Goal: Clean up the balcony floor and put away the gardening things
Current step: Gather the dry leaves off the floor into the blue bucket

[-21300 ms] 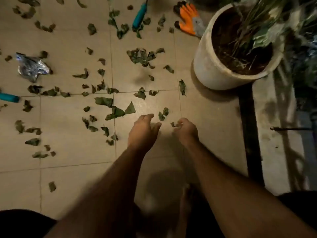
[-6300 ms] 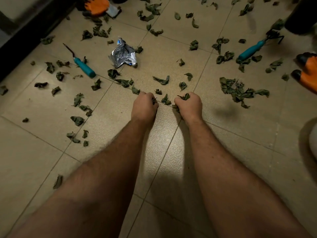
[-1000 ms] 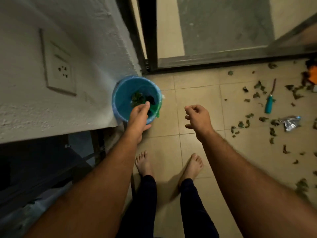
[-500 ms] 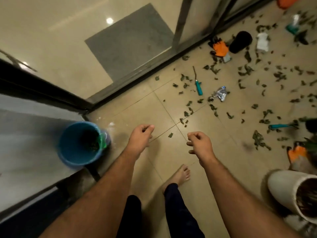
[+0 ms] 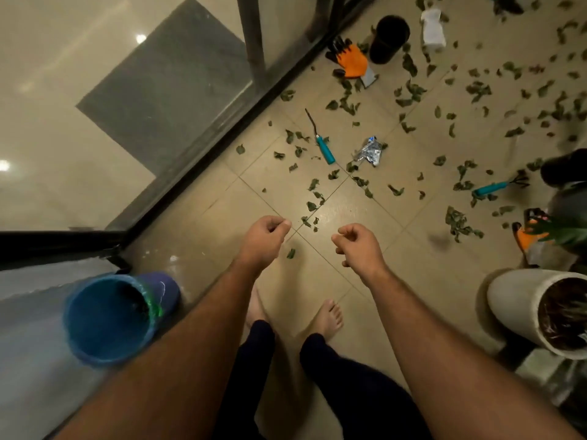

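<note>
Left hand [image 5: 265, 238]: held above the floor, fingers loosely curled, holding nothing.
Right hand [image 5: 357, 246]: beside it, apart, fingers curled in, empty.
Leaves [image 5: 409, 90]: scattered over the tiled floor [image 5: 317, 281], thickest toward the far right corner.
Hand tool [image 5: 325, 150]: teal handle, lying near the sliding-door track, just beside a crumpled foil wrapper [image 5: 368, 153].
Rake [image 5: 495, 187]: near the right edge.
Orange glove [image 5: 352, 60]: by the door track, next to a black pot [image 5: 388, 39].
Blue bin [image 5: 109, 319]: left corner, against the wall.

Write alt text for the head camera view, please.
A standing person's left hand and right hand, loosely curled and holding nothing, hang over a beige tiled floor littered with dry green leaves. A round blue plastic bucket stands at lower left.
</note>
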Motion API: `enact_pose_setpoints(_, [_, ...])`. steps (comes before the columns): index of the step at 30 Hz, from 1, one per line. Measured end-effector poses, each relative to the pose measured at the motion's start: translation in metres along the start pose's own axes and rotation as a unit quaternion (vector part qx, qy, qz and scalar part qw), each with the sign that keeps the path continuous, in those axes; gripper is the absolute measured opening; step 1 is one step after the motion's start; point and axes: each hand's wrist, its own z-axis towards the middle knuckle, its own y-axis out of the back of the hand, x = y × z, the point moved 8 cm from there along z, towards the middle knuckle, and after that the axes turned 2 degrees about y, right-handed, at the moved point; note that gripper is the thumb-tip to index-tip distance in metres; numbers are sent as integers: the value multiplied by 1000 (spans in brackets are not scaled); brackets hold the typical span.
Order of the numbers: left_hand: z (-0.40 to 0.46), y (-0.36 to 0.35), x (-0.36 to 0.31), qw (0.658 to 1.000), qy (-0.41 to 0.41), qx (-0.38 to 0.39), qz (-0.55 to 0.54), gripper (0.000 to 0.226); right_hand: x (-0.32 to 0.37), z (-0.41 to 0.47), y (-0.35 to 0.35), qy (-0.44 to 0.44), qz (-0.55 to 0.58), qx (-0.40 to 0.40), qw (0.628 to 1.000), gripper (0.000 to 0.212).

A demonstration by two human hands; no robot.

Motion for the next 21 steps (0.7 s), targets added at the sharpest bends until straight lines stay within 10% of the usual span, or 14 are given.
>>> enact_pose_setpoints(9, [160, -49, 87, 1000, 9, -5, 15, 19, -116, 129, -70, -39, -79, -6, 996, 15])
enact_pose_setpoints(21, [349, -25, 167, 964, -70, -226, 124, 32, -238, 226, -226, 82, -299, -2, 951, 34])
